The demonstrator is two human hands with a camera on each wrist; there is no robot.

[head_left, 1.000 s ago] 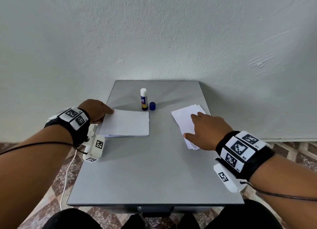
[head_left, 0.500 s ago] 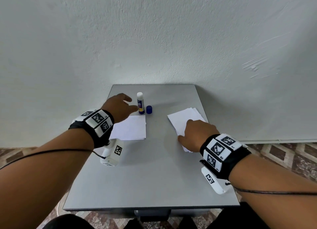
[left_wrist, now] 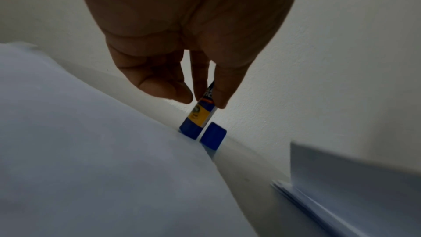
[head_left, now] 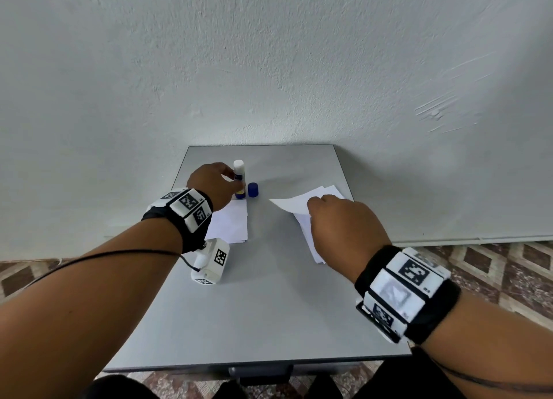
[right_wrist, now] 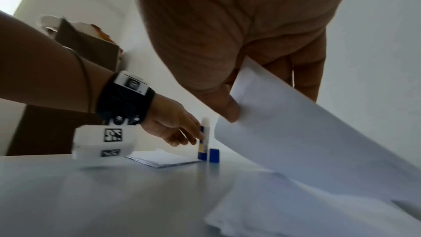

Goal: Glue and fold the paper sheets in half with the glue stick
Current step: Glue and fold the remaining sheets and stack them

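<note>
An uncapped glue stick (head_left: 239, 177) stands upright at the back of the grey table (head_left: 263, 303), white tip up, blue and yellow body. My left hand (head_left: 214, 186) pinches its barrel (left_wrist: 202, 111) between thumb and fingers. Its blue cap (head_left: 253, 189) stands just right of it. A folded white stack (head_left: 230, 225) lies under my left wrist. On the right, my right hand (head_left: 341, 228) pinches one white sheet (right_wrist: 296, 123) and holds it lifted off the loose paper pile (head_left: 314, 240).
The table stands against a white wall (head_left: 269, 69), its back edge touching it. A patterned tile floor (head_left: 493, 267) shows on both sides. A brown cardboard box (right_wrist: 89, 46) appears behind my left arm in the right wrist view.
My left hand left the folded stack, reached back and took hold of the glue stick. My right hand, flat on the pile before, now pinches a sheet and has raised it.
</note>
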